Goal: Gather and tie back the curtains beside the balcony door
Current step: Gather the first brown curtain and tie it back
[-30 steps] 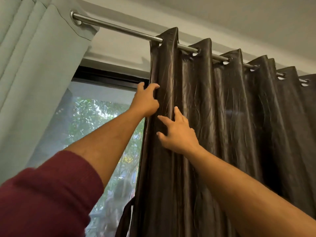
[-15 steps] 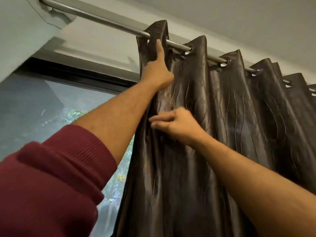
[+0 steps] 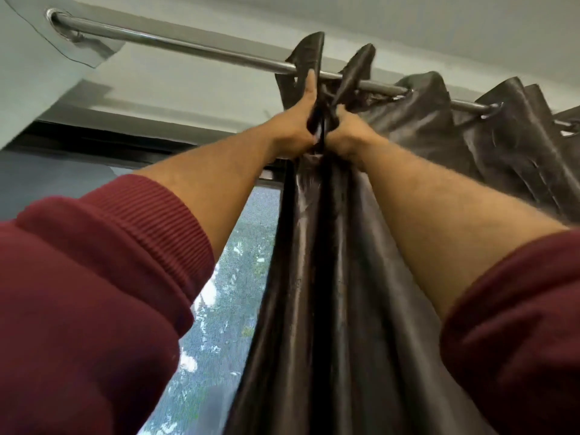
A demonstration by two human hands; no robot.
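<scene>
A shiny dark brown curtain [image 3: 314,277] hangs by eyelets from a steel rod [image 3: 188,47] that runs from upper left to right. Both my arms reach up to its leading folds just under the rod. My left hand [image 3: 296,127] grips the outer fold, with one finger stretched up along the fabric to the rod. Close beside it, my right hand [image 3: 346,136] grips the neighbouring fold. The two folds are squeezed together between my hands. Further pleats [image 3: 502,136] spread off to the right.
A pale grey-green curtain [image 3: 28,58] hangs at the far left of the same rod. Behind it all is the dark frame of the balcony door [image 3: 125,142], with mesh and green trees [image 3: 226,309] showing through the glass. White wall and ceiling lie above.
Both hands have risen to the top of the brown curtain and closed on its first two folds, bunching them together. The view has tilted upward and moved closer.
</scene>
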